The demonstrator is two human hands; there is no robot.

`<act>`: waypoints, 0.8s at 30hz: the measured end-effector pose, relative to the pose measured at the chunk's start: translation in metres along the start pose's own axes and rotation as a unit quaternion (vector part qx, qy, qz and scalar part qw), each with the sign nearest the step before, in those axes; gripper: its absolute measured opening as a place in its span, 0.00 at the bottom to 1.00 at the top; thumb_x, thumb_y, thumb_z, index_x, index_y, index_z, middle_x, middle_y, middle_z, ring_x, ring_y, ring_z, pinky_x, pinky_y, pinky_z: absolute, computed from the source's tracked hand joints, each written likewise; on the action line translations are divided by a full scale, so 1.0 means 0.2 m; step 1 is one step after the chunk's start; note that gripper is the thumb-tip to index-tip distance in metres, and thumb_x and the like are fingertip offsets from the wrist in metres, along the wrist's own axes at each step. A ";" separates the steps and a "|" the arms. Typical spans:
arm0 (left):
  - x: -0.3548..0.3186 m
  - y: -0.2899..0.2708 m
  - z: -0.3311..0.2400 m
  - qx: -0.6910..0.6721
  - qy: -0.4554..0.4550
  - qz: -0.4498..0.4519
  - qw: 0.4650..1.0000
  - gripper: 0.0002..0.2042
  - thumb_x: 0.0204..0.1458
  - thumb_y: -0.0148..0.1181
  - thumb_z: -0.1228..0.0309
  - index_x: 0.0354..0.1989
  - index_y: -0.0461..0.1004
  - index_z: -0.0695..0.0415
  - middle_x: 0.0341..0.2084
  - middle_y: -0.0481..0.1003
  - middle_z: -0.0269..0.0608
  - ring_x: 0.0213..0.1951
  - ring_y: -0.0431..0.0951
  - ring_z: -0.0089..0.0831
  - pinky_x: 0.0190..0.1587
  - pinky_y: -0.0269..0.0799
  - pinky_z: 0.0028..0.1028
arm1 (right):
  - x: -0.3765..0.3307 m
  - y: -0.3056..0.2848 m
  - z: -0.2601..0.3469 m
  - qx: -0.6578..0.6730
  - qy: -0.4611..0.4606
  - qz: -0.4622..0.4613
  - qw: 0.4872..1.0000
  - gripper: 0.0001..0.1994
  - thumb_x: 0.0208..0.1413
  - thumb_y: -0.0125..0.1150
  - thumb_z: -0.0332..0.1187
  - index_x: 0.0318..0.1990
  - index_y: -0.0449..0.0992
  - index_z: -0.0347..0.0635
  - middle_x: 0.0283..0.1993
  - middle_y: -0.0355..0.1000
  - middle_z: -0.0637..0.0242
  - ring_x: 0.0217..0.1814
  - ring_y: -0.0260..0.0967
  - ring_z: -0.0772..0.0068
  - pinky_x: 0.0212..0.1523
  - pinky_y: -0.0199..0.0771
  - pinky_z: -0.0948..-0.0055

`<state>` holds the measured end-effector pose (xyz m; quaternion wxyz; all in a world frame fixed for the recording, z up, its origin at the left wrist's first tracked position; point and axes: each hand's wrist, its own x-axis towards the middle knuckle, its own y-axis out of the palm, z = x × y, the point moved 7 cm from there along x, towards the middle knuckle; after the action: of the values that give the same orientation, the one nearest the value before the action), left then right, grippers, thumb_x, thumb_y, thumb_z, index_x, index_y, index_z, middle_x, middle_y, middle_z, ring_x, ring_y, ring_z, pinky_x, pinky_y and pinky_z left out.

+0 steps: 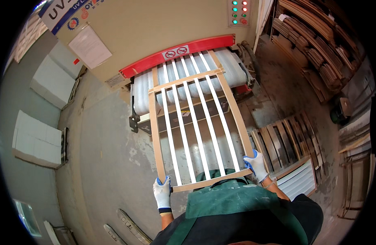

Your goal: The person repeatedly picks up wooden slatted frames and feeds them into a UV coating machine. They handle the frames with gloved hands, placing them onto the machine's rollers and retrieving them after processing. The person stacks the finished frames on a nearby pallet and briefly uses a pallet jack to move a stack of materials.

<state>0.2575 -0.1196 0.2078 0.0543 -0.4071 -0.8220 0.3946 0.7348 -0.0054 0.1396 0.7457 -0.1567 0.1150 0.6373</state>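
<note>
I hold a wooden slatted frame (201,122) with several white slats and pale wood rails. My left hand (162,194), in a white and blue glove, grips its near left corner. My right hand (256,163), gloved the same, grips its near right corner. The frame's far end rests on the ribbed conveyor belt (231,65) of a large beige machine (155,28), under a red guard bar (155,59). The frame tilts down from the belt toward my green apron.
A wooden pallet (288,141) with a white slatted panel (298,183) lies on the floor to my right. Stacks of curved wooden parts (314,45) fill the far right. Indicator lights (239,12) sit on the machine front. Pale panels (36,141) lean at the left wall.
</note>
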 end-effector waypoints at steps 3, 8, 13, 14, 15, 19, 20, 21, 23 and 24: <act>-0.03 -0.02 -0.09 0.050 0.024 -0.017 0.998 0.17 0.52 0.67 0.60 0.36 0.76 0.65 0.31 0.79 0.58 0.34 0.80 0.52 0.39 0.73 0.43 | 0.02 -0.01 -0.04 0.016 0.007 -0.008 1.000 0.12 0.47 0.70 0.22 0.41 0.78 0.31 0.25 0.74 0.68 0.19 0.70 0.78 0.20 0.70 0.74; 0.02 0.02 0.02 -0.008 -0.035 0.020 0.999 0.18 0.52 0.66 0.59 0.35 0.75 0.64 0.32 0.78 0.59 0.38 0.79 0.54 0.43 0.72 0.46 | 0.04 0.01 -0.03 -0.004 0.000 0.000 1.000 0.11 0.47 0.69 0.23 0.39 0.78 0.32 0.25 0.75 0.68 0.19 0.70 0.78 0.20 0.71 0.74; 0.04 0.03 -0.09 0.058 0.049 0.010 0.997 0.19 0.54 0.64 0.56 0.35 0.74 0.64 0.33 0.78 0.58 0.40 0.78 0.57 0.45 0.71 0.47 | 0.12 0.00 0.03 0.005 -0.016 0.010 1.000 0.09 0.47 0.69 0.25 0.35 0.79 0.33 0.24 0.75 0.68 0.20 0.70 0.79 0.21 0.70 0.75; 0.06 0.03 -0.12 0.073 0.068 0.006 0.995 0.20 0.55 0.63 0.55 0.35 0.74 0.64 0.33 0.78 0.58 0.40 0.78 0.57 0.46 0.71 0.47 | 0.14 0.02 0.06 0.006 -0.016 0.016 1.000 0.08 0.47 0.69 0.25 0.35 0.79 0.33 0.24 0.75 0.68 0.21 0.70 0.79 0.21 0.70 0.75; 0.07 0.04 -0.13 0.095 0.065 0.009 0.993 0.20 0.55 0.62 0.54 0.36 0.73 0.64 0.33 0.78 0.59 0.41 0.78 0.57 0.46 0.71 0.47 | 0.16 0.03 0.10 0.006 -0.015 0.022 1.000 0.08 0.47 0.69 0.26 0.35 0.78 0.34 0.24 0.75 0.68 0.21 0.71 0.80 0.21 0.70 0.75; 0.15 0.07 -0.20 0.167 0.099 0.007 0.981 0.21 0.57 0.60 0.52 0.38 0.72 0.63 0.34 0.78 0.59 0.42 0.78 0.57 0.47 0.72 0.48 | 0.25 0.05 0.16 0.011 -0.023 0.036 0.999 0.07 0.47 0.68 0.25 0.33 0.78 0.35 0.25 0.74 0.68 0.21 0.70 0.79 0.21 0.69 0.75; 0.18 0.08 -0.22 0.181 0.115 0.002 0.977 0.22 0.58 0.59 0.52 0.38 0.72 0.63 0.34 0.78 0.59 0.42 0.78 0.57 0.47 0.72 0.48 | 0.27 0.06 0.18 0.019 -0.018 0.045 0.999 0.06 0.47 0.67 0.25 0.33 0.77 0.35 0.25 0.74 0.68 0.21 0.70 0.78 0.21 0.69 0.75; 0.21 0.09 -0.23 0.189 0.133 0.004 0.973 0.22 0.58 0.59 0.51 0.38 0.72 0.63 0.34 0.78 0.59 0.42 0.78 0.57 0.47 0.72 0.48 | 0.29 0.06 0.20 0.017 -0.024 0.044 0.999 0.05 0.47 0.66 0.25 0.31 0.77 0.36 0.23 0.73 0.69 0.19 0.69 0.78 0.21 0.68 0.75; 0.24 0.10 -0.25 0.205 0.158 0.004 0.966 0.22 0.58 0.58 0.51 0.39 0.72 0.63 0.34 0.79 0.59 0.42 0.79 0.57 0.47 0.73 0.47 | 0.34 0.09 0.23 0.035 -0.027 0.059 0.997 0.05 0.48 0.66 0.25 0.31 0.76 0.36 0.23 0.73 0.69 0.19 0.69 0.78 0.20 0.68 0.75; 0.27 0.12 -0.24 0.223 0.189 0.005 0.956 0.22 0.59 0.57 0.51 0.39 0.72 0.63 0.35 0.79 0.59 0.42 0.79 0.57 0.47 0.73 0.47 | 0.36 0.10 0.25 0.044 -0.028 0.067 0.996 0.05 0.48 0.66 0.25 0.30 0.76 0.36 0.22 0.72 0.69 0.19 0.68 0.78 0.20 0.68 0.75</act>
<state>0.2565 -0.0432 0.2114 0.2959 -0.4555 -0.6861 0.4840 0.7247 0.0827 0.1562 0.7105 -0.0978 0.1321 0.6842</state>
